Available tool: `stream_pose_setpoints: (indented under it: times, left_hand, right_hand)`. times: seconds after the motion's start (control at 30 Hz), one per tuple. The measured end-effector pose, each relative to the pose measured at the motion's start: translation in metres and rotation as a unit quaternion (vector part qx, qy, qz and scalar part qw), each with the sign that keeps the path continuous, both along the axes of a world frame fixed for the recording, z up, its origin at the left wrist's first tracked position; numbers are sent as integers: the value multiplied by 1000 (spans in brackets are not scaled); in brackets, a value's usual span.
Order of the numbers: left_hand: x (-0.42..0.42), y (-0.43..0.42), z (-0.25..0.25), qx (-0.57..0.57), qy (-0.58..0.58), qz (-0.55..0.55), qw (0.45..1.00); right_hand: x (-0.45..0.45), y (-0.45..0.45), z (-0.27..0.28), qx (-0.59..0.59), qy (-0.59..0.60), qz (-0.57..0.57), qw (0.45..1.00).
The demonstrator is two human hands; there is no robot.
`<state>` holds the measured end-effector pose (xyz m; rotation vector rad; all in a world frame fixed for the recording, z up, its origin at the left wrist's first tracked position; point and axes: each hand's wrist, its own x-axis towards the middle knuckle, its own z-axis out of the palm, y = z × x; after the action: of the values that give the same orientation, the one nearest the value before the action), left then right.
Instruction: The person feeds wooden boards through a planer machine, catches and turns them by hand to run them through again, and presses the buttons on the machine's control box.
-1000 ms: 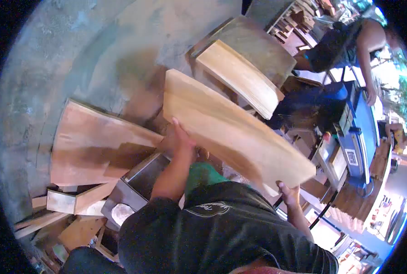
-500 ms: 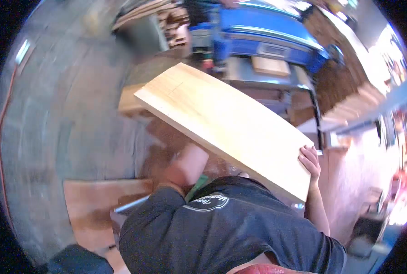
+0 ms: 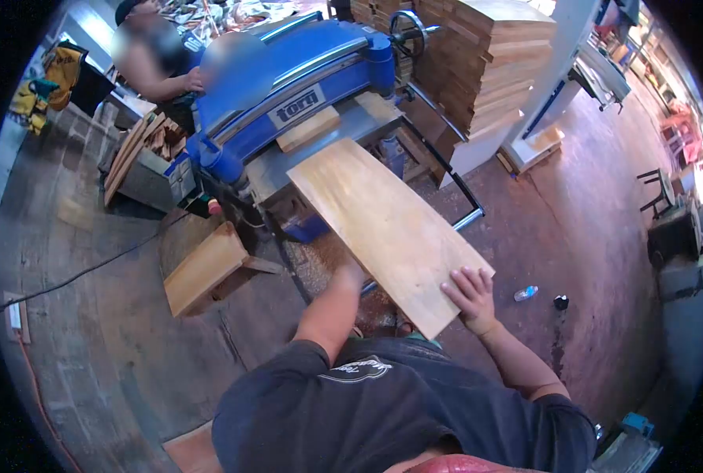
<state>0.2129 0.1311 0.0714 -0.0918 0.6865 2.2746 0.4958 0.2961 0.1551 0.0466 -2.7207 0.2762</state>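
Note:
A long pale wooden board (image 3: 383,229) slants across the middle of the view, its far end over the front table of a blue machine (image 3: 288,79) marked "torq". My right hand (image 3: 471,298) grips the board's near right end, fingers spread over its top face and the thumb out of sight. My left forearm reaches under the board's left edge; the left hand (image 3: 350,276) is mostly hidden there, so its fingers do not show. A shorter wooden piece (image 3: 309,129) lies on the machine's table, just beyond the board's far end.
Another person (image 3: 156,67) stands behind the machine at the left. Stacked boards (image 3: 485,71) rise at the back right. A wooden piece (image 3: 206,270) rests low at the left. A plastic bottle (image 3: 526,293) lies on the floor at the right. A cable crosses the left floor.
The view has swung round to face the blue machine. The board has come with my hands to the machine's front, and my right hand now lies over its near end.

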Motion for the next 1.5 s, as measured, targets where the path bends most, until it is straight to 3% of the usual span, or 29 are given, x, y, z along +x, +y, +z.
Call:
stream_pose_setpoints:
  times: [0.2,0.27,0.3,0.33,0.4,0.47,0.57,0.7,0.8,0.9,1.0,1.1,1.2,1.37,1.43,1.5]
  left_hand:
    - [-55,-45,-34,-186,75,2,980]
    - [-44,-70,-12,-160,-44,18,986]
    - [-37,-80,-3,-126,-158,29,979]
    - [-24,-86,3,-179,-91,12,980]
    - [15,-87,20,-285,-91,-53,953]
    - [44,-89,-1,-306,-46,-57,949]
    - [40,-93,-42,-385,-46,19,921]
    - [25,-74,-36,-480,-54,42,874]
    - [9,-77,-69,-492,-41,32,869]
    - [13,-58,-7,-509,-43,60,858]
    - [-3,-72,-36,-523,-23,42,851]
    - [3,-56,13,-481,-8,59,875]
    - [-21,-72,-39,-516,26,41,855]
    - [-45,-89,-80,-547,89,93,827]
    - [-49,-88,-61,-593,84,25,800]
    - [-55,-85,-75,-489,85,79,864]
  right_hand:
    - [-64,-22,-12,-11,-87,72,994]
    - [-86,-33,-11,2,-103,96,990]
    - [-94,-38,-12,18,-118,112,987]
    - [-102,-43,-22,39,-108,123,986]
    - [-117,-47,-34,36,-103,145,983]
    - [-136,-46,-43,35,-125,173,976]
    - [-161,-44,-60,22,-112,217,969]
    - [-185,-37,-68,46,-118,231,965]
    - [-197,-31,-51,41,-149,253,955]
    - [-207,-29,-51,-6,-170,271,948]
    - [-215,-30,-60,5,-171,270,948]
    - [-220,-29,-52,-16,-181,274,944]
    - [-232,-28,-61,23,-148,269,951]
    - [-246,-35,-52,-8,-232,254,939]
    - [-255,-36,-72,17,-208,265,941]
    - [-257,-33,-68,16,-190,256,948]
